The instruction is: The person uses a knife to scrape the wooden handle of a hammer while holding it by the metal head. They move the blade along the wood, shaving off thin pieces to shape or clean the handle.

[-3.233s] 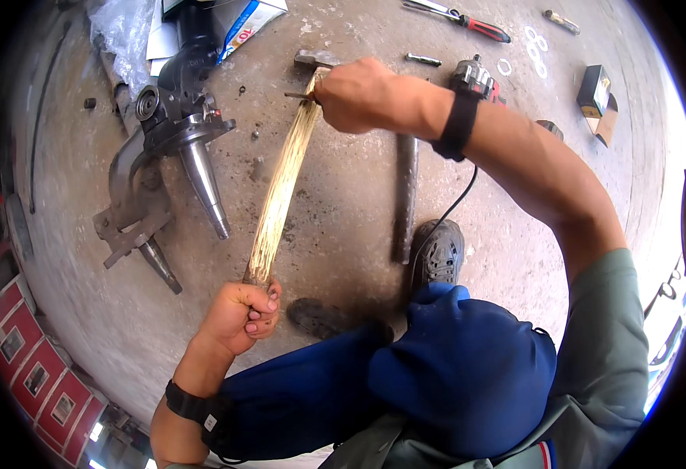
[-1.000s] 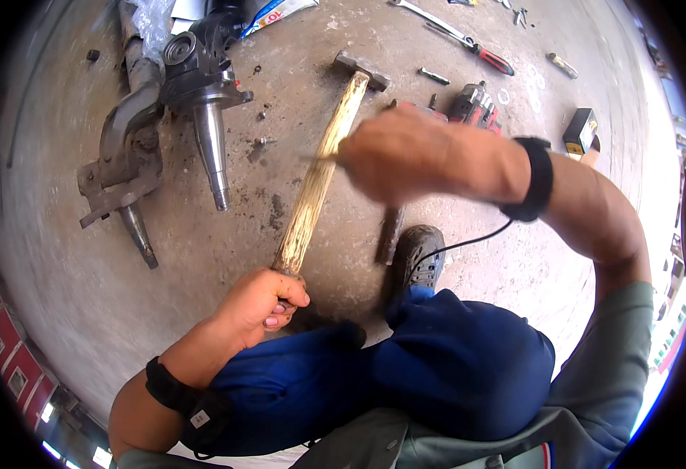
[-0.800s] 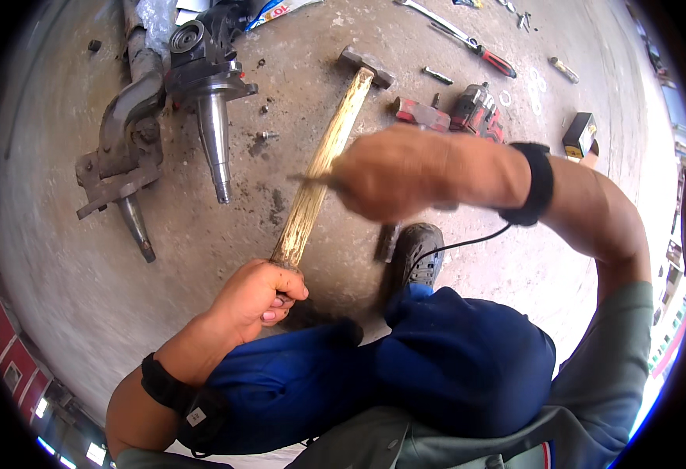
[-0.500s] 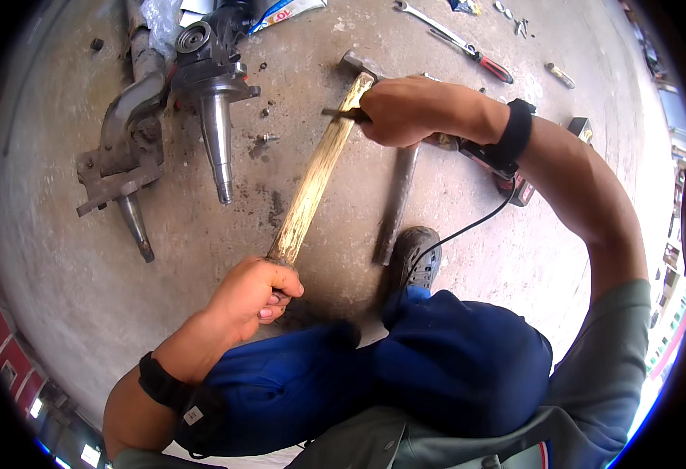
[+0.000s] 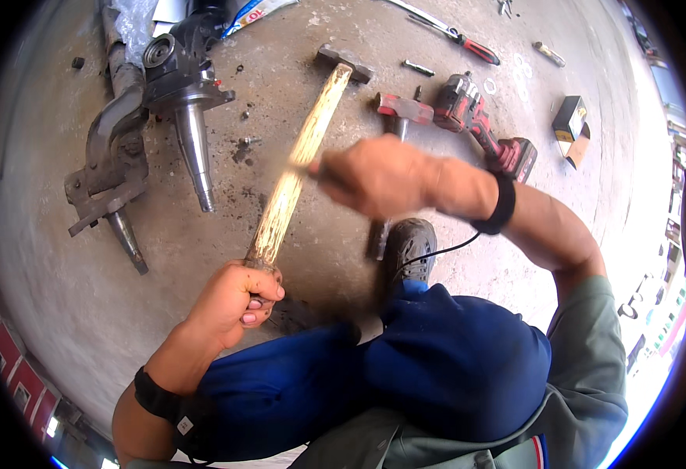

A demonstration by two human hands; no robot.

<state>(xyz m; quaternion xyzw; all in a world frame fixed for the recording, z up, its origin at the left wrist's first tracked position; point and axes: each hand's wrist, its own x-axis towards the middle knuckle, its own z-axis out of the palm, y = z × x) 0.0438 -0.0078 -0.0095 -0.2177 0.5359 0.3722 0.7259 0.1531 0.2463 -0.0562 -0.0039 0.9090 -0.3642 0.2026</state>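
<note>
The hammer (image 5: 312, 139) slants over the concrete floor (image 5: 226, 270) in front of the person, its head (image 5: 345, 64) at the far end and the butt toward the body; whether the head rests on the floor is hard to tell. The left hand (image 5: 241, 301) is wrapped tightly round the butt, thumb over the curled fingers, beside the blue trouser leg (image 5: 280, 371). The right hand (image 5: 382, 176) is closed in a fist round a thin dark tool (image 5: 305, 169) that crosses the pale, rough wooden handle (image 5: 280, 215) about midway; blur hides its edge and exact shape. Judging by the scraped-looking wood, good work here likely means keeping the tool at a low, even angle, taking light strokes along the grain and turning the handle a little between passes so that it stays round. The left grip should stay firm, since a twisting handle could make the edge dig in, and each stroke is best ended well short of those fingers and the leg. The red hammer (image 5: 404, 108) and red-and-black power tool (image 5: 459, 102) lie on the floor beyond the right fist, so that elbow needs free room.
</note>
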